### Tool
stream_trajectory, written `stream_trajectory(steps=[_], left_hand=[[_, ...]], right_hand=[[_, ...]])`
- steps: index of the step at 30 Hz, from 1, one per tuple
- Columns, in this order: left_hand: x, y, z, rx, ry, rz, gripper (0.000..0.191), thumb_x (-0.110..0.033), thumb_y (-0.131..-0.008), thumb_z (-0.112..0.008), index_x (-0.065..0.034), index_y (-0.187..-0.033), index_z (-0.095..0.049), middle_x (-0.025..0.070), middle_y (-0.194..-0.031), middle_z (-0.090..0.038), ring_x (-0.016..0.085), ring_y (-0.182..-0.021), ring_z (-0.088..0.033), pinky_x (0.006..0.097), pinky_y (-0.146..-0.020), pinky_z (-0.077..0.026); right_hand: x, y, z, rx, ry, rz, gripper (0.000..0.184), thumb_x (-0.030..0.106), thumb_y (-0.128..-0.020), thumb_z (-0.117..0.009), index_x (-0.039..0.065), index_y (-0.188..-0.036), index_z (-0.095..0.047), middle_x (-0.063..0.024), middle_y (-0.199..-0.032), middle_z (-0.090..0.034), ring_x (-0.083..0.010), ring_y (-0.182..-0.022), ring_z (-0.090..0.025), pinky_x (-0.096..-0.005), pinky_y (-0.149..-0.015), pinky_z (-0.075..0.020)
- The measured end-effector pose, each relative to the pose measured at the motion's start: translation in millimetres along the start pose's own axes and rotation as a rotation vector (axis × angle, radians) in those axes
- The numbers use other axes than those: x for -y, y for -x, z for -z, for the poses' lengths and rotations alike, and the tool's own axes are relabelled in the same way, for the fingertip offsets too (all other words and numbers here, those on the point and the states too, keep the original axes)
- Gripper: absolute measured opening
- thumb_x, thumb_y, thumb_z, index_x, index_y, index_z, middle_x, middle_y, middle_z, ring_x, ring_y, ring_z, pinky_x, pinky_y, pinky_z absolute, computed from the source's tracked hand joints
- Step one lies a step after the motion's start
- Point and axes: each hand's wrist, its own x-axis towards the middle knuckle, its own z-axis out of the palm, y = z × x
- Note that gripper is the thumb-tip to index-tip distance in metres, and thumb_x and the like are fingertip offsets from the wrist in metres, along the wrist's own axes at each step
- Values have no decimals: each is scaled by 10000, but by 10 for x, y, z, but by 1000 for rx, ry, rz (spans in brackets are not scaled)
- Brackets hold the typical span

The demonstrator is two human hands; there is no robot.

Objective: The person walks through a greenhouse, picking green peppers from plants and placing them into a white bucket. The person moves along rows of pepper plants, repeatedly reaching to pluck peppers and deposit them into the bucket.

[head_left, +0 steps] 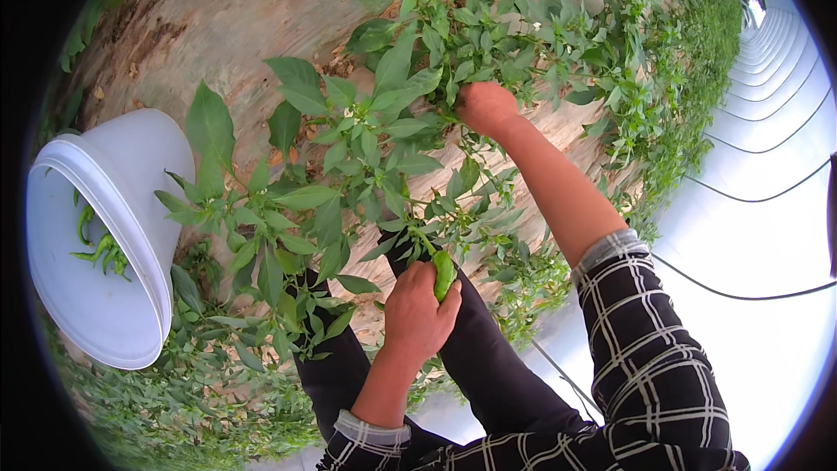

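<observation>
My left hand (420, 307) is closed around a green pepper (444, 275) with its stem pointing up, in front of my dark trousers. Farther up, my right hand (487, 109) reaches into the leaves of a pepper plant (373, 118); its fingertips are hidden by foliage, so I cannot tell what they hold. Small white flowers show among the leaves. At the left a white plastic bucket (140, 176) leans with its mouth towards me, and several green peppers (108, 252) lie inside it.
Pale sheeting with soil and dry leaves on it (242, 33) covers the ground between the plants. More pepper plants (628, 78) run along the right and lie below the bucket. A translucent tunnel wall with curved ribs (771, 118) stands at the far right.
</observation>
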Motion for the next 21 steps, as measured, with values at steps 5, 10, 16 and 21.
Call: stream_trajectory(steps=[5,10,16,21], left_hand=[[-33,-27,13,34,-7,27,229,-218,-839,-650,-20,-909,-557,149,-883,-569,367,-887,-577,466,-753,-470],[-23,-39,2,8,8,12,223,-212,-841,-651,-22,-906,-554,149,-879,-572,371,-874,-577,471,-744,-465],[-21,-44,17,-13,41,17,237,-206,-836,-660,-12,-897,-539,176,-855,-562,400,-842,-565,481,-718,-446],[-63,-45,67,8,52,52,238,-206,-829,-670,-14,-880,-540,176,-865,-560,415,-851,-556,494,-727,-439]], right_hand=[[51,-40,19,55,125,51,188,240,-798,-626,162,-948,-710,-120,-925,-696,-320,-929,-663,-435,-785,-540],[146,-99,-166,73,325,128,248,211,-793,-615,135,-1017,-688,-126,-981,-690,-313,-954,-661,-440,-789,-522],[256,-232,-491,-46,291,126,318,232,-867,-533,124,-1135,-665,-109,-1194,-645,-313,-1114,-585,-509,-920,-419],[305,-297,-612,-331,77,24,378,271,-897,-475,124,-1224,-596,-122,-1236,-610,-329,-1203,-506,-496,-941,-407]])
